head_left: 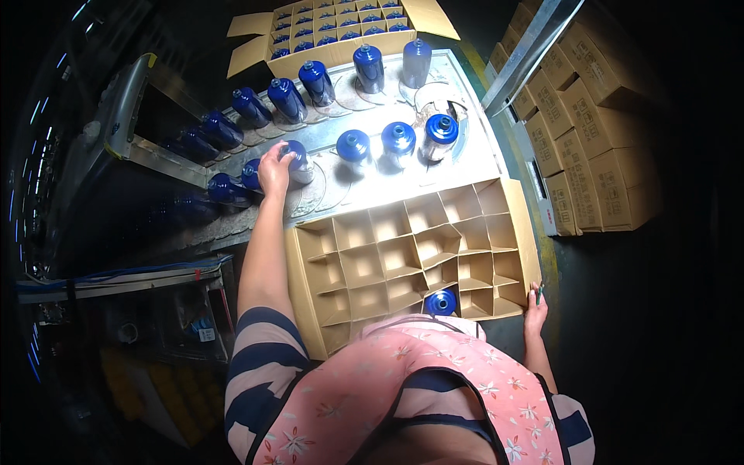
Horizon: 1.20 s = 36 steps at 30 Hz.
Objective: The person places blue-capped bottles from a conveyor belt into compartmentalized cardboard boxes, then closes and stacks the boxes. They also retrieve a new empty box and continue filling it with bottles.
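Observation:
My left hand [274, 170] reaches forward over the conveyor, its fingers closed round the top of a blue glass bottle [301, 168]. That bottle stands upright on the conveyor plates [325, 190]. Beside the right edge of the divided carton [301, 291], my right hand [535, 316] is closed round a thin green stick-like thing [540, 294], too small to name surely. One blue bottle [441, 302] sits in a near compartment of the carton, close to my apron. Most other visible compartments hold nothing. Three more blue bottles stand on the conveyor right of my left hand, including the rightmost bottle [440, 138].
A back row of blue bottles [316, 84] stands along the conveyor. Behind it is an open carton [333, 53] filled with bottles. Stacked cardboard boxes [587, 124] rise at the right, past a metal post [527, 62]. A metal machine housing [128, 101] stands at the left.

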Motion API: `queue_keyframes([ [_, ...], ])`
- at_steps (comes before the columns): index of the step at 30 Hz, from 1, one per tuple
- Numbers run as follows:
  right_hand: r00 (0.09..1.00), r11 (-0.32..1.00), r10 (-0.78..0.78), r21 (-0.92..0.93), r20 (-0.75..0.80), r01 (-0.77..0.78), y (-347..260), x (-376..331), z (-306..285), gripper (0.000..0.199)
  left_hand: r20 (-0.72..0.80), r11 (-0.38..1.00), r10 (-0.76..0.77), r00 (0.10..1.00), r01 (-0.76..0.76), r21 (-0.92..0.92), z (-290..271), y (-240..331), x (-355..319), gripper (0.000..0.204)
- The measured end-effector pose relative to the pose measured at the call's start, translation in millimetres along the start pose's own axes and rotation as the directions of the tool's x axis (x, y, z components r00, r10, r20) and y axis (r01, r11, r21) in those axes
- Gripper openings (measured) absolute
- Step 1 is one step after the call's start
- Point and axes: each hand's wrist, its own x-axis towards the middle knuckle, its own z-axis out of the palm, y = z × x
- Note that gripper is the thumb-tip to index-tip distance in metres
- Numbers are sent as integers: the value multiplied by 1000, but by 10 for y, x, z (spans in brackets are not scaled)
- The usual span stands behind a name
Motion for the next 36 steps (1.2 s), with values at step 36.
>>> queue_keyframes([
  [36, 976, 898, -212, -406, -55, 172, 337, 877, -245, 28, 694, 780, 603, 394, -474, -409, 1317, 2057, -4155, 36],
])
